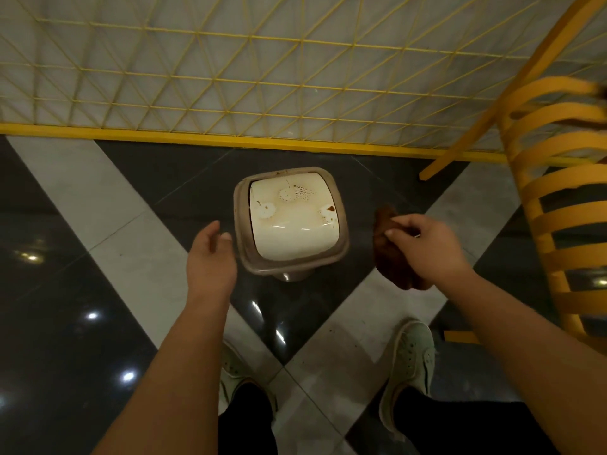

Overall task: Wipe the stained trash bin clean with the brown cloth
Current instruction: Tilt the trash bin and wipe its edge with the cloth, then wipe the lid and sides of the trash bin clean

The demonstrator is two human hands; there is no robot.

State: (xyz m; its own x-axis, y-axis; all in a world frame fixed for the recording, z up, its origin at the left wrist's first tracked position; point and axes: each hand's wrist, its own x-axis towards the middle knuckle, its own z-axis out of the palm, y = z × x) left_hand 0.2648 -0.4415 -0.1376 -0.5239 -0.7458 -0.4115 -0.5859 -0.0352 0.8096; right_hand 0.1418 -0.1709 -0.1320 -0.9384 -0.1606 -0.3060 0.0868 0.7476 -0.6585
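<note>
A small trash bin [290,221] stands on the floor in front of me, with a brown-grey rim and a cream lid. The lid carries brown stains and speckles near its far edge and right side. My left hand [210,254] hovers just left of the bin's rim, fingers apart, holding nothing. My right hand [427,247] is to the right of the bin, apart from it, gripping the brown cloth [391,257], which hangs down beneath the hand.
A yellow slatted chair [558,205] stands close on the right, one leg near the bin. A yellow wire-grid fence [262,93] with a yellow base bar runs behind the bin. The glossy floor [98,257] has dark and light tiles. My two shoes [410,362] are below.
</note>
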